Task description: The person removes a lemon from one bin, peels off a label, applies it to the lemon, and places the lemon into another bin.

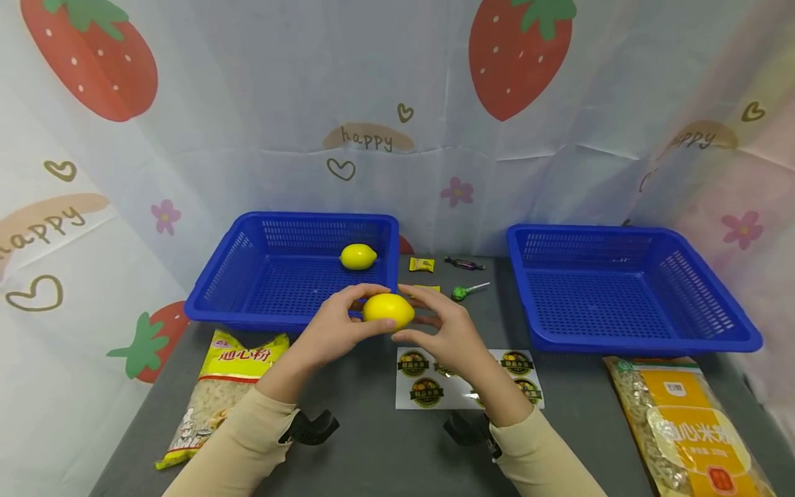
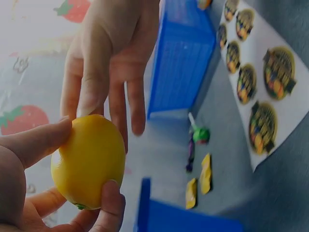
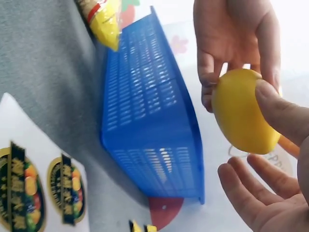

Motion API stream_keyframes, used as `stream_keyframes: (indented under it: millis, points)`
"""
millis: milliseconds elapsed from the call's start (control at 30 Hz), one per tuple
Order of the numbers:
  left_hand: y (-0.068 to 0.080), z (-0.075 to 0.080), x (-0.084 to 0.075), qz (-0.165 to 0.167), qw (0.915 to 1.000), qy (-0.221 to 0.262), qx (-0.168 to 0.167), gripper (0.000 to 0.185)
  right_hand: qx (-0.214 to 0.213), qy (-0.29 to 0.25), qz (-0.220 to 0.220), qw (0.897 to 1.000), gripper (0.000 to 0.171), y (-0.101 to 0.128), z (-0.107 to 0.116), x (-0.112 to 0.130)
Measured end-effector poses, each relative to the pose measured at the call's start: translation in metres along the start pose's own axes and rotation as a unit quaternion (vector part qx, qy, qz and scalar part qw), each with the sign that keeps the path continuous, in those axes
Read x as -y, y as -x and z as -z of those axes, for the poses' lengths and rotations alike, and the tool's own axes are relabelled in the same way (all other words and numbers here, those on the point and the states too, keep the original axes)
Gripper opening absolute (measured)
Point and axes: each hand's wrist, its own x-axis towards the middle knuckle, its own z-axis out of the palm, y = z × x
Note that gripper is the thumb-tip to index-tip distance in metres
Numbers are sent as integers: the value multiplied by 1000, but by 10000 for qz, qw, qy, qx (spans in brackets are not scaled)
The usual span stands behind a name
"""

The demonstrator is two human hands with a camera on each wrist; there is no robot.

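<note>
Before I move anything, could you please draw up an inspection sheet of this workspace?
Surface: gray tabletop bearing a left blue basket and a right blue basket.
Job's things: held lemon above the tabletop; second lemon inside the left blue basket.
Clutter: sticker sheet, two yellow candies, dark-wrapped candy, green lollipop, two food bags.
Hands: left hand grips the held lemon; right hand at its other side, contact hard to tell.
Cables: nothing seen.
Surroundings: strawberry-print curtain behind.

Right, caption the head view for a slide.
Left hand holds a lemon, right hand alongside; another lemon lies in the left-side blue basket.
</note>
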Motion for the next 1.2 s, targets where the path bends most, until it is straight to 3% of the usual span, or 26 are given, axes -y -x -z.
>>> stream_keyframes:
  millis: [233,533,767,933,1200]
  points:
    - [-2,-23,-1,38,9997,226,75,59,-147,-151,-222,9995,57,14,7,-7]
    - [-1,-45,-10,-129,9946,1020,145,57,-213,-350,-309,9987,55,31,31,-12]
    - [-5,-72,-14,-297,9950,945,147,51,-280,-141,-443,9985,55,44,51,-20]
    - [-11,-89,-12,-361,9954,881,58,51,-324,137,-773,9964,58,47,58,-26]
    - [-32,-113,7,170,9988,456,-48,50,-401,594,-1344,9883,57,47,53,-49]
